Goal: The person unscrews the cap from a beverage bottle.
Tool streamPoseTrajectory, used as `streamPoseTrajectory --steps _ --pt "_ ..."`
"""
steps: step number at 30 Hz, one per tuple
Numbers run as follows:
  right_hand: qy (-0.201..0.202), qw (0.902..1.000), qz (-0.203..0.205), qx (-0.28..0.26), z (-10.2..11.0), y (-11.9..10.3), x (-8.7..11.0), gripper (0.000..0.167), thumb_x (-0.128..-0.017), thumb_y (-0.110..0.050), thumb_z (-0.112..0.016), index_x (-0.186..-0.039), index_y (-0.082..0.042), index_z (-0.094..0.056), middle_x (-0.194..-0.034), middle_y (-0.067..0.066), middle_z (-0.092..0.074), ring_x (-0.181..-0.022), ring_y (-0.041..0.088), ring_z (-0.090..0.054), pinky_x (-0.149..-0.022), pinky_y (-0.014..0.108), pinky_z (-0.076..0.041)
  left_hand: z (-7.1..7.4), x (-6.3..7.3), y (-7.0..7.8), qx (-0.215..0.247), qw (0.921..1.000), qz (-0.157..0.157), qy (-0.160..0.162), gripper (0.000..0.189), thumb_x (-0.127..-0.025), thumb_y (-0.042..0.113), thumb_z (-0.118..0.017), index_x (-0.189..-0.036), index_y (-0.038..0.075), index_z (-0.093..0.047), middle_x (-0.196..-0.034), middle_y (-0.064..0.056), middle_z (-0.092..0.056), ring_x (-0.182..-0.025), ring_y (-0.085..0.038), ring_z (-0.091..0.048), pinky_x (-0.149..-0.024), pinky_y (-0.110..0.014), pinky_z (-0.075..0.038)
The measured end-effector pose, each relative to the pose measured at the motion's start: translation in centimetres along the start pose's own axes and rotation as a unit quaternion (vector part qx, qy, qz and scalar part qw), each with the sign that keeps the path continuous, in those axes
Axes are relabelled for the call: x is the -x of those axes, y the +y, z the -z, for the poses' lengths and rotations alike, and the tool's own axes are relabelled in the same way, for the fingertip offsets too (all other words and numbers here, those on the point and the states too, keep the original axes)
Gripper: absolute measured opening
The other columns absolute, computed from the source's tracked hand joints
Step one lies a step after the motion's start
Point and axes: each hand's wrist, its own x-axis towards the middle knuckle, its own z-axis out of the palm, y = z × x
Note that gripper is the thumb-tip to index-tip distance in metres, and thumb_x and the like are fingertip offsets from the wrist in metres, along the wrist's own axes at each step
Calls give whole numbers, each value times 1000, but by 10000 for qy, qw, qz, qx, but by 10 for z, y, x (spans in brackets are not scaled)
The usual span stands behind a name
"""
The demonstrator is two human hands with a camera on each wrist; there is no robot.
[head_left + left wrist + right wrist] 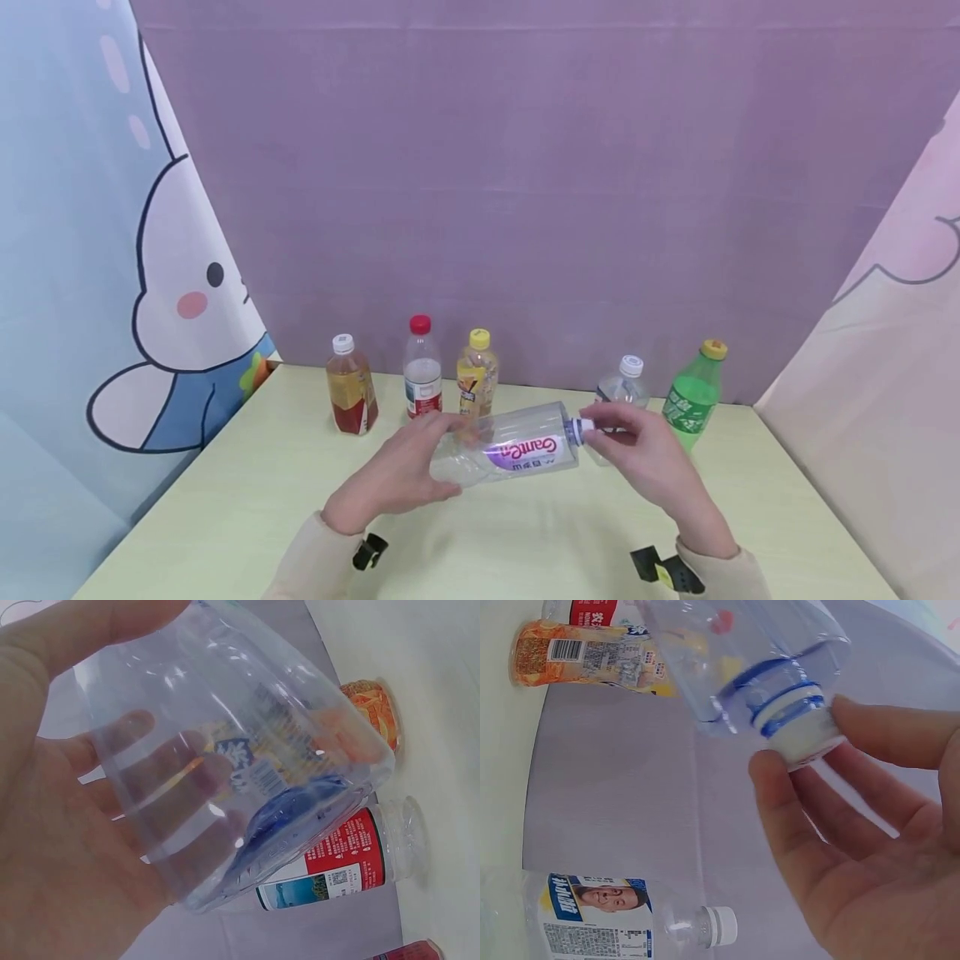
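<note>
A large clear plastic bottle [517, 446] with a white and purple label lies sideways in the air above the table, its neck toward the right. My left hand [401, 467] grips it round the base end; in the left wrist view the fingers [176, 769] show through the clear plastic of the bottle [300, 690]. At the neck, my right hand [648, 454] pinches the white cap [806, 739] between thumb and fingertips. The cap sits on the neck, and whether it is loose or tight cannot be seen.
Along the back of the pale table [262, 483] stand a white-capped amber bottle [351, 392], a red-capped bottle [423, 375], a yellow-capped bottle [477, 379], a clear white-capped bottle [622, 389] and a green bottle [690, 400]. A purple cloth [525, 167] hangs behind them.
</note>
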Motion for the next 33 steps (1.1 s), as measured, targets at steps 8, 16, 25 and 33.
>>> streamPoseTrajectory --steps 8,16,25,33 --pt "18 9991 374 -216 3 1 1 14 -91 -4 -74 -104 -8 -77 -118 9 -70 -107 28 -65 -85 25 -56 -2 -1 0 76 10000 0 -56 79 -77 24 -90 -145 19 -50 -145 -2 -53 -133 -28 -48 -106 -55 -45" --pt "188 9992 52 -342 5 -2 2 25 -91 -7 -75 -115 -3 -71 -115 14 -70 -103 27 -69 -82 23 -56 -6 -2 1 275 9996 56 -105 79 -77 26 -88 -145 14 -49 -143 -4 -53 -127 -27 -51 -101 -54 -48" --pt "552 9980 -27 -291 17 0 8 29 -91 -13 -77 -118 -3 -71 -112 10 -72 -98 10 -67 -84 20 -55 -9 -2 1 546 9983 186 -43 80 -78 28 -88 -145 14 -46 -141 -2 -53 -123 -23 -54 -99 -52 -50" --pt "324 9993 55 -202 14 10 7 23 -92 -13 -76 -114 -5 -75 -120 8 -69 -106 16 -65 -86 20 -54 -16 -6 3 1144 9932 41 214 84 -75 26 -88 -145 12 -43 -138 -5 -57 -123 -23 -55 -101 -53 -47"
